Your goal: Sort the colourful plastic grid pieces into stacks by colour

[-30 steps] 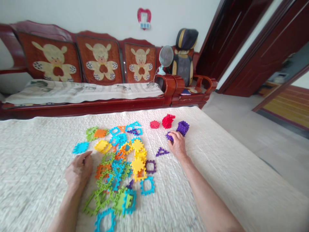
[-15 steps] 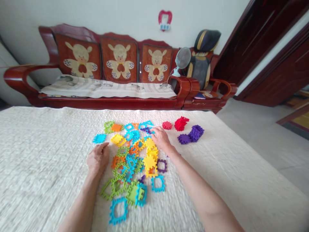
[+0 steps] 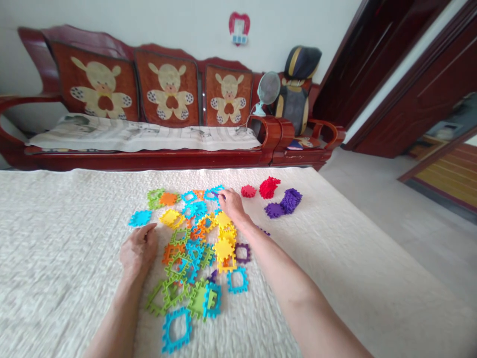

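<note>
Several flat, toothed plastic pieces in blue, green, yellow, orange and purple lie in a loose pile (image 3: pixel 197 248) on a cream quilted cloth (image 3: pixel 55 238). My right hand (image 3: pixel 231 205) reaches to the pile's far edge, its fingertips pinched on a small purple piece beside a blue frame (image 3: pixel 214 191). My left hand (image 3: pixel 137 248) rests palm down on the cloth at the pile's left edge, fingers loosely spread and holding nothing. To the right stand a red stack (image 3: pixel 269 187), a single red piece (image 3: pixel 248 191) and a purple stack (image 3: pixel 290 200).
A dark red wooden sofa (image 3: pixel 149 160) with bear-print cushions runs along the cloth's far side. A small fan (image 3: pixel 268 89) and a backpack (image 3: pixel 298 84) sit at its right end. Grey floor (image 3: pixel 391 214) and dark wooden doors (image 3: pixel 372 74) lie to the right.
My right hand left the purple stack and crossed left to the far edge of the pile. My left hand stayed where it was. The view shifted with my head.
</note>
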The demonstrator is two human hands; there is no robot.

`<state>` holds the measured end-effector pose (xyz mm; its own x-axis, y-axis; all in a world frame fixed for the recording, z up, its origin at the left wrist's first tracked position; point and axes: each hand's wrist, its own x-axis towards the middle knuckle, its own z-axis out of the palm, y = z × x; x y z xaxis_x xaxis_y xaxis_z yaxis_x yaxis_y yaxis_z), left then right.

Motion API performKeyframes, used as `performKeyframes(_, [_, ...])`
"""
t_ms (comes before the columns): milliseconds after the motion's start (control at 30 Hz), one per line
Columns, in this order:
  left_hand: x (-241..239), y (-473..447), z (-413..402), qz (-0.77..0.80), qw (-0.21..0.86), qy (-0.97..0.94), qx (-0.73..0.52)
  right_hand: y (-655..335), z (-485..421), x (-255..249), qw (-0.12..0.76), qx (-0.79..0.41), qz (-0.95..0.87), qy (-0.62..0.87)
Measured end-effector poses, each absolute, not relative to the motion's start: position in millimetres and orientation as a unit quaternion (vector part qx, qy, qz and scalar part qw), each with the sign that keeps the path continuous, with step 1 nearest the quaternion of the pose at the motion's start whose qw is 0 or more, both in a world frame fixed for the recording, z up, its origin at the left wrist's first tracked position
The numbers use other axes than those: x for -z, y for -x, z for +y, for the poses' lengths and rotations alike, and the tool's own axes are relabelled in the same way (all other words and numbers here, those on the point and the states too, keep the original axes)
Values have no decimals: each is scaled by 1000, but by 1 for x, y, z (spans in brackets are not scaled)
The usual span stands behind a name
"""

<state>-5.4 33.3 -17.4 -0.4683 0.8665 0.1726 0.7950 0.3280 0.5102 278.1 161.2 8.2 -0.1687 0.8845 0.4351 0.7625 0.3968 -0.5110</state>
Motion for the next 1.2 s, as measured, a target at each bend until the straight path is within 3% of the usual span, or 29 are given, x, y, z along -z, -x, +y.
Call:
performKeyframes(200, [11, 5, 32, 816, 85, -513, -253, -349, 93, -10, 473, -112, -683, 545])
performKeyframes(433, [12, 8, 35, 826, 101, -500, -239, -433, 26, 1, 419, -129, -661, 609])
performKeyframes(733, [13, 10, 36, 832, 78, -503, -221, -441, 52, 7, 429, 83, -612, 660])
performKeyframes(933, [17, 13, 37, 834, 68, -504, -215, -437, 73, 17, 376, 90, -583, 715])
performKeyframes(1200, [16, 14, 37, 832, 81, -506, -210, -441, 72, 22, 400, 76, -603, 686])
